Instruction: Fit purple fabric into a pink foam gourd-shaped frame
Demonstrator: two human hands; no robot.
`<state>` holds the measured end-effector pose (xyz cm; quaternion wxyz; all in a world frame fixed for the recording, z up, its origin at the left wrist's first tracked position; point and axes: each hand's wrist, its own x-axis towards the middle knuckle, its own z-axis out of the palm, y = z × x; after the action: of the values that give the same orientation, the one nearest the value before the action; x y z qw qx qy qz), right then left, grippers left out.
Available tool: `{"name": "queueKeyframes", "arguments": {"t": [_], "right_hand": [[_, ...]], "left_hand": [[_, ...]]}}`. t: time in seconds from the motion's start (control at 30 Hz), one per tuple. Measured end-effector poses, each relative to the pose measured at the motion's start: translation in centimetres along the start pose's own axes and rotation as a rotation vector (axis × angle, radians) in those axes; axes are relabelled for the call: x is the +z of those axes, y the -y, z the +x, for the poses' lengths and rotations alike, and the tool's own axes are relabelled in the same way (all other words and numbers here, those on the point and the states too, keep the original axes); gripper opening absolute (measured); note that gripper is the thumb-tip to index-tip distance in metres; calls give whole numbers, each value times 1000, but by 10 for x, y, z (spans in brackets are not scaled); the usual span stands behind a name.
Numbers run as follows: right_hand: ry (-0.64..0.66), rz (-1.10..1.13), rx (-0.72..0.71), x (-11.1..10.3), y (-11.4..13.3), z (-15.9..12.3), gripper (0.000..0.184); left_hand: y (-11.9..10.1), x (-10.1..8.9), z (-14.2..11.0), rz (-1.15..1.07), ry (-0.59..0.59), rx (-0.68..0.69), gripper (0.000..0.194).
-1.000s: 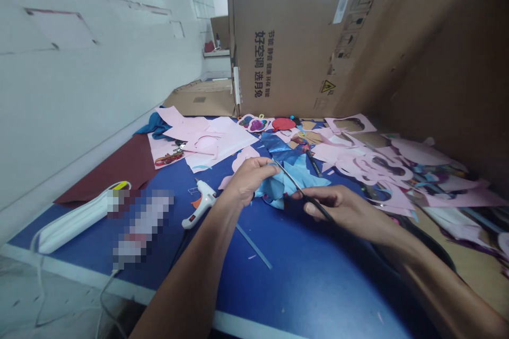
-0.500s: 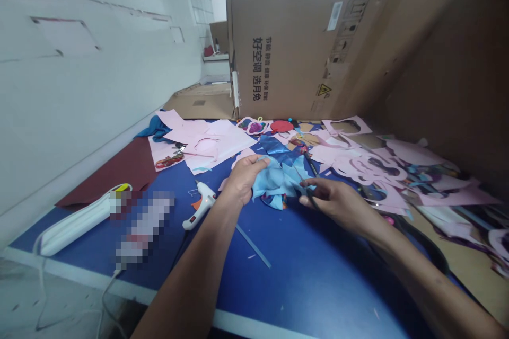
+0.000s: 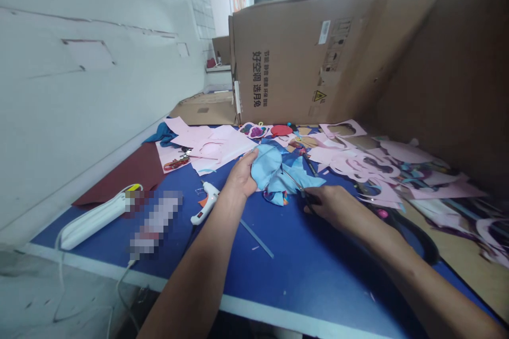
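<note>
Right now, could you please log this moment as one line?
left hand: holds light-blue material | right hand: holds slim metal-tipped tool, tip at material | white glue gun: on blue table

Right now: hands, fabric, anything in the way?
Left hand holding light-blue fabric. Right hand gripping dark-handled metal tool, tip at fabric. Glue gun beside left forearm, not between hands.

I see smooth light-blue cloth (image 3: 265, 166), a metal-bladed tool (image 3: 293, 180), a matt cardboard box (image 3: 294, 63) and a glossy surface (image 3: 286, 280).
</note>
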<state>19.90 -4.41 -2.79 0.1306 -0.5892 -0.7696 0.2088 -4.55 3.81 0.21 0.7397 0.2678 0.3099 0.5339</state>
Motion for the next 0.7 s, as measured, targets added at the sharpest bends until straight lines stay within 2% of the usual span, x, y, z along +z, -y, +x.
{"name": "queueKeyframes", "arguments": {"t": [0.23, 0.33, 0.47, 0.57, 0.63, 0.7], "right_hand": [[-66, -195, 34, 5, 7, 1, 14], [-47, -101, 86, 3, 8, 6, 18], [-36, 105, 220, 2, 2, 13, 37], [-29, 180, 237, -3, -4, 15, 48], [-89, 213, 226, -11, -4, 16, 52], [-264, 261, 170, -23, 2, 18, 57]], "left_hand": [[-3, 5, -4, -41, 41, -26, 13], [-4, 7, -5, -75, 64, -52, 15], [-5, 9, -6, -115, 87, -80, 21], [-5, 8, -6, -120, 114, -85, 18], [-4, 7, -6, -107, 139, -101, 18], [-2, 6, -5, -77, 184, -145, 22]]}}
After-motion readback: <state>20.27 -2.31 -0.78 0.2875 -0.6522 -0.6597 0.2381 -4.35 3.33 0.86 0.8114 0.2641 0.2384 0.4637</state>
